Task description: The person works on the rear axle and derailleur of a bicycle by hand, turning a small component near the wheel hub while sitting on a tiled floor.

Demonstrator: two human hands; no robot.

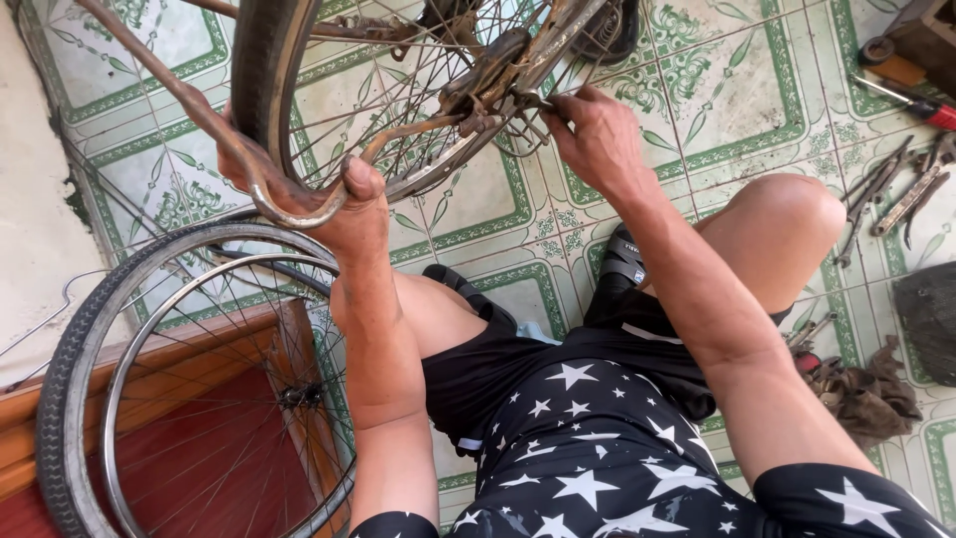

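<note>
One loose bicycle wheel (189,379) leans at the left against a red wooden door (214,458). Above it, the left hand (344,204) is clenched around a rusty curved fender stay (289,214) of the mounted wheel (398,90). The right hand (597,134) pinches a small part at the axle (498,100). Several wrenches (896,194) and one red-handled screwdriver (911,103) lie on the tiles at the right.
</note>
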